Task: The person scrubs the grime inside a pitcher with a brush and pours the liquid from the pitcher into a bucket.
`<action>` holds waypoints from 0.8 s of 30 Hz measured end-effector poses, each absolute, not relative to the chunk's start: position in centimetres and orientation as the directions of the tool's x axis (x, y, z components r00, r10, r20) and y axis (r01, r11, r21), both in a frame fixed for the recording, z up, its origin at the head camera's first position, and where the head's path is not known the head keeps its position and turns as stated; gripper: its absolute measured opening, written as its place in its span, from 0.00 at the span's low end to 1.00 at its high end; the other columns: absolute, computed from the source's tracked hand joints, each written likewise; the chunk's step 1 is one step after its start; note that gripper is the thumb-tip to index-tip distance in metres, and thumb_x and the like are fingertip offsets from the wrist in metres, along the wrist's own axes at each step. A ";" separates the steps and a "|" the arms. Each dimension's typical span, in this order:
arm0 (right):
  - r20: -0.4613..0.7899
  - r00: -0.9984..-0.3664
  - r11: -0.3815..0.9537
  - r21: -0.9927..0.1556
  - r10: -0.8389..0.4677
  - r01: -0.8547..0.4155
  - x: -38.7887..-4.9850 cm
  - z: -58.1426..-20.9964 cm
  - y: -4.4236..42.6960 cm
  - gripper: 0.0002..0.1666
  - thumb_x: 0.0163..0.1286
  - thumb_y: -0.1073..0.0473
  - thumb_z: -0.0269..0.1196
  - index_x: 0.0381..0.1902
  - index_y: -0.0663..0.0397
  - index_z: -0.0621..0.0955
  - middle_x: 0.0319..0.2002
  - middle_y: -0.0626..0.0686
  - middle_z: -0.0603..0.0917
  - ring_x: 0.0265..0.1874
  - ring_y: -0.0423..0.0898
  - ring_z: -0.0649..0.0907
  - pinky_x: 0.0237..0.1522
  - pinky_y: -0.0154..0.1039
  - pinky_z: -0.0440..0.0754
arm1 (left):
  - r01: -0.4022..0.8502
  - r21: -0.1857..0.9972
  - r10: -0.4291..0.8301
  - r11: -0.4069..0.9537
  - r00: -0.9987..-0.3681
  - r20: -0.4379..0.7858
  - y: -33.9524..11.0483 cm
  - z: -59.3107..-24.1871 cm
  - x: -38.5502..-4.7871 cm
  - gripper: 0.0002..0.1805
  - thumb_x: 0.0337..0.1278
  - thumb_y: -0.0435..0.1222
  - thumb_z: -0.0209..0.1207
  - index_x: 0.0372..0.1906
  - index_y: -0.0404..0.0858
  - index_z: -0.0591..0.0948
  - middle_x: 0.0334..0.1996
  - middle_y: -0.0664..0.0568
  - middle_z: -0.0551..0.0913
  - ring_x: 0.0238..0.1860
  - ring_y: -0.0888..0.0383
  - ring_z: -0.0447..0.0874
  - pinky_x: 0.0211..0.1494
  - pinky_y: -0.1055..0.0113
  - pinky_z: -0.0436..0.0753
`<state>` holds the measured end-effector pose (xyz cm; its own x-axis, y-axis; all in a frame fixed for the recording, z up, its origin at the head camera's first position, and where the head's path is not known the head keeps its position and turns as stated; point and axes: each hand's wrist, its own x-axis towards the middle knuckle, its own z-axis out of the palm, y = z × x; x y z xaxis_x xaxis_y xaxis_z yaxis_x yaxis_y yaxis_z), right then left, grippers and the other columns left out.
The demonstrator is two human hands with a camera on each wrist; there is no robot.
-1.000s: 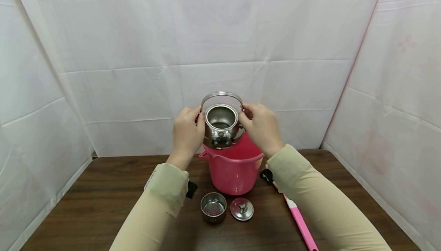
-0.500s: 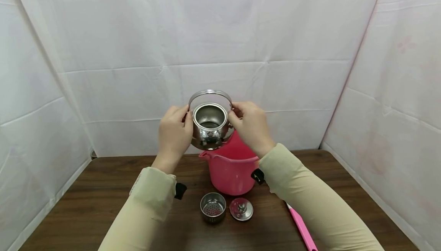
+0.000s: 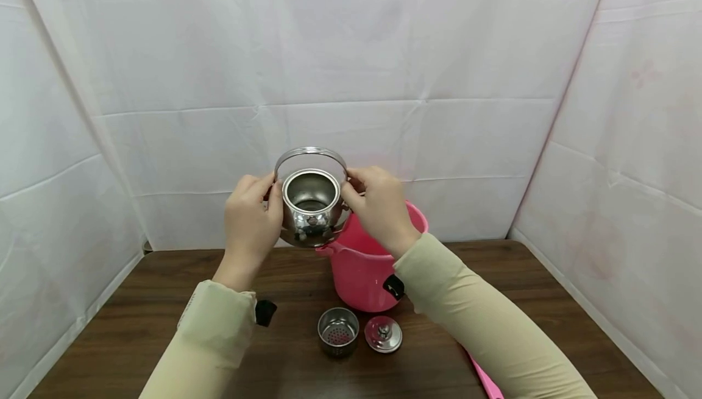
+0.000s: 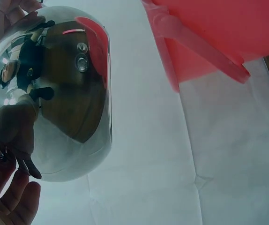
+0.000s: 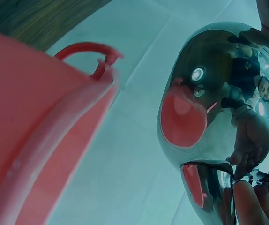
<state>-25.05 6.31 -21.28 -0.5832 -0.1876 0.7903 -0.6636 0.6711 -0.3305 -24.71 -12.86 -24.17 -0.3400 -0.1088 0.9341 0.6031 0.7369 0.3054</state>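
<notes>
A shiny metal teapot (image 3: 311, 228) hangs in the air, lidless, its round mouth tilted toward me and its hoop handle (image 3: 310, 150) raised. My left hand (image 3: 251, 219) pinches it at the left end of the handle. At the opposite end my right hand (image 3: 379, 207) grips it with thumb and fingers, near the spout (image 5: 208, 192) seen in the right wrist view. Below on the table stand a perforated metal strainer basket (image 3: 336, 350) and the metal lid (image 3: 382, 338), knob up. The teapot's underside is hidden in the head view.
A pink bucket (image 3: 359, 280) stands behind the strainer basket, partly covered by my right arm and the teapot. A pink handle (image 3: 487, 381) lies at the right, mostly under my right sleeve. White cloth walls (image 3: 351, 52) enclose the brown table (image 3: 148, 314).
Both hands have carried the teapot leftward, from above the bucket to its left side. My right sleeve now covers more of the pink handle. Strainer basket, lid and bucket have stayed put.
</notes>
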 end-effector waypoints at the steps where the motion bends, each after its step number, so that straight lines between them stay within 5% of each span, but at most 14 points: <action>1: 0.787 -0.586 0.665 -0.334 -0.193 -0.668 -25.0 -21.3 6.1 0.10 0.62 0.65 0.59 0.38 0.59 0.86 0.28 0.54 0.85 0.32 0.47 0.82 0.37 0.40 0.79 | 0.600 0.303 -0.111 0.740 -0.336 0.935 -13.1 -24.2 -24.6 0.11 0.57 0.29 0.57 0.39 0.26 0.84 0.24 0.40 0.78 0.28 0.48 0.75 0.31 0.57 0.74; 13: 0.758 -0.614 0.613 -0.382 -0.220 -0.692 -24.6 -21.8 4.1 0.10 0.63 0.64 0.60 0.40 0.61 0.85 0.31 0.54 0.85 0.34 0.47 0.82 0.37 0.38 0.82 | 0.577 0.296 -0.146 0.761 -0.292 0.945 -14.8 -24.7 -23.6 0.10 0.56 0.27 0.57 0.38 0.26 0.84 0.23 0.40 0.78 0.26 0.49 0.75 0.28 0.59 0.73; 24: 0.733 -0.631 0.609 -0.386 -0.254 -0.693 -24.2 -22.8 2.3 0.10 0.64 0.63 0.61 0.40 0.59 0.86 0.33 0.53 0.85 0.35 0.45 0.82 0.38 0.36 0.81 | 0.552 0.309 -0.175 0.774 -0.282 0.943 -16.4 -25.9 -22.9 0.08 0.55 0.27 0.58 0.37 0.27 0.85 0.25 0.40 0.79 0.26 0.49 0.77 0.30 0.80 0.66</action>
